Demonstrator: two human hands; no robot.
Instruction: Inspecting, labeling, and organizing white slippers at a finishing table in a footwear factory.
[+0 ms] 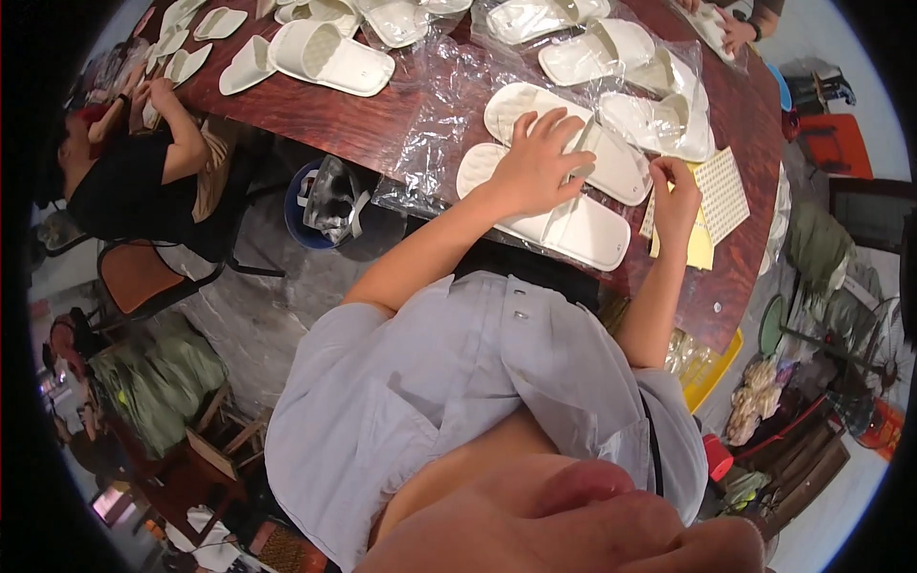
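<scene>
Pressing lightly with the open left hand [543, 160] seems a good way to keep the white slippers [587, 229] flat and steady beneath it. The right hand [676, 196], bent in a pinch by their side, may hold something, but I can't tell. Their insides look bumpy and their straps smooth; shiny, crinkly plastic [428, 138] lies left of the left hand.

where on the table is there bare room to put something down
The table is bare at left, between loose slippers and clear plastic, and in a narrow strip right of the yellow sheets. White slippers crowd the middle around the left hand.
</scene>
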